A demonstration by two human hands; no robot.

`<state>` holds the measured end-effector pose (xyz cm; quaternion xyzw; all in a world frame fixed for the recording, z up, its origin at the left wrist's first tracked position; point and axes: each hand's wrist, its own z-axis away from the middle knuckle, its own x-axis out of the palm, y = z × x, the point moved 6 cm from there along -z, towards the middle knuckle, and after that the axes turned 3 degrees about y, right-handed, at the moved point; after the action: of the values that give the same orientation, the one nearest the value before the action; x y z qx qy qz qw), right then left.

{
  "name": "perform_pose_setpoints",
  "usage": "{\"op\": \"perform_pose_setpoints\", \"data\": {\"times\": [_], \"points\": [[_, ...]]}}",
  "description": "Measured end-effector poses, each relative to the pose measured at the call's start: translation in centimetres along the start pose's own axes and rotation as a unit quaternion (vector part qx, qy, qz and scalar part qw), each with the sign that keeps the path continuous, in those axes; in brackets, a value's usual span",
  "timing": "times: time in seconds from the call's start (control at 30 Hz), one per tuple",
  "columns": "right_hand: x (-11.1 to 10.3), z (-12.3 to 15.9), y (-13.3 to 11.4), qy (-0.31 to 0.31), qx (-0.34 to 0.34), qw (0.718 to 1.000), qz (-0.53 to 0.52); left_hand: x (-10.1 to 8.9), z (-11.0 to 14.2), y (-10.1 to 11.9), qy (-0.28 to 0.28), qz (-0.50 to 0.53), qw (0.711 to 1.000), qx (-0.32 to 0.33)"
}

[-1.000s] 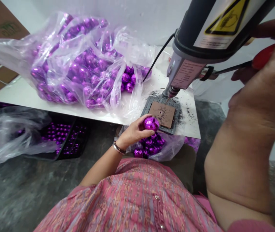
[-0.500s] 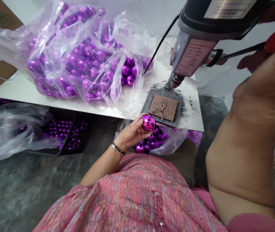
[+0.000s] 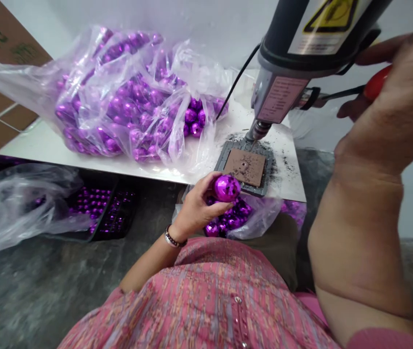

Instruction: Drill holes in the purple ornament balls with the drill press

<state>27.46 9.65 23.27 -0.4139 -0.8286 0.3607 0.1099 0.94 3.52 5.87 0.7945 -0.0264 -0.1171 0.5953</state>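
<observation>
In my left hand (image 3: 202,201) is a shiny purple faceted ball (image 3: 227,188), gripped between thumb and fingers just in front of the drill press base (image 3: 224,160). My right hand (image 3: 403,87) is raised at the upper right, its fingers around the red knob (image 3: 377,83) of the drill press lever. The drill press (image 3: 282,77) stands over a brown square plate (image 3: 245,167) with a small hole and dark shavings on it. Below my left hand, more purple balls (image 3: 233,215) lie in an open plastic bag.
A large clear bag of purple balls (image 3: 126,106) rests on the white table (image 3: 137,167). Cardboard boxes (image 3: 6,58) stand at the left. Under the table is a black crate (image 3: 95,228) with purple balls and loose plastic (image 3: 21,203). A black cable (image 3: 233,89) hangs behind the drill.
The ball has turned in my left hand and shifted slightly right, with dark marks now showing on it. My right hand stays at the lever. The whole view has shifted a little.
</observation>
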Motion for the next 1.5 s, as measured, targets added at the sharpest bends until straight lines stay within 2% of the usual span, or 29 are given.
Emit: {"op": "perform_pose_setpoints", "data": {"times": [0.1,0.17,0.23,0.33,0.4,0.47,0.57,0.7,0.77,0.87,0.9,1.03,1.13,1.23,1.37,1.43,1.5], "points": [[-0.3,0.5,0.0,0.034,0.028,0.999,-0.018,-2.2,-1.6,2.4,0.09,-0.11,0.979,0.143],[-0.4,0.8,-0.1,0.033,0.038,0.998,-0.023,-3.9,-3.2,5.6,0.156,-0.175,0.938,0.256],[-0.6,1.1,0.1,0.039,0.053,0.997,-0.033,-5.4,-5.0,9.7,0.199,-0.213,0.888,0.355],[-0.6,1.4,0.6,0.038,0.074,0.995,-0.048,-6.8,-7.1,16.2,0.221,-0.217,0.834,0.457],[-0.5,1.5,0.9,0.03,0.091,0.994,-0.046,-7.0,-7.6,19.7,0.223,-0.196,0.815,0.497],[-0.5,1.5,1.1,0.019,0.109,0.993,-0.035,-6.8,-7.7,21.9,0.217,-0.176,0.809,0.518],[-0.6,1.6,1.1,-0.001,0.137,0.991,-0.014,-6.1,-7.3,23.0,0.219,-0.159,0.805,0.527],[-0.5,1.7,1.1,-0.025,0.161,0.987,0.014,-5.6,-7.4,23.4,0.261,-0.167,0.79,0.529],[-0.4,1.7,1.1,-0.03,0.169,0.985,0.022,-5.6,-7.6,24.0,0.273,-0.159,0.769,0.556],[-0.2,1.8,1.3,-0.037,0.178,0.983,0.023,-5.8,-7.6,25.4,0.288,-0.125,0.722,0.617],[-0.2,1.8,1.3,-0.039,0.18,0.983,0.02,-5.9,-7.8,25.8,0.29,-0.127,0.717,0.621],[-0.1,1.7,1.2,-0.048,0.178,0.983,0.009,-6.3,-8.7,26.9,0.287,-0.17,0.743,0.581],[0.0,1.7,1.2,-0.047,0.176,0.983,0.005,-6.5,-8.3,27.6,0.265,-0.133,0.744,0.599],[0.2,1.8,1.3,-0.047,0.179,0.983,0.005,-6.2,-7.4,28.4,0.263,-0.105,0.724,0.629],[0.3,1.8,1.4,-0.044,0.163,0.986,-0.007,-5.9,-6.7,29.6,0.327,-0.114,0.674,0.652],[0.2,1.6,1.3,-0.044,0.148,0.988,-0.018,-5.9,-7.1,30.2,0.33,-0.119,0.67,0.654],[0.1,1.5,1.2,-0.044,0.137,0.989,-0.027,-5.8,-7.8,30.7,0.31,-0.121,0.671,0.663]]}}
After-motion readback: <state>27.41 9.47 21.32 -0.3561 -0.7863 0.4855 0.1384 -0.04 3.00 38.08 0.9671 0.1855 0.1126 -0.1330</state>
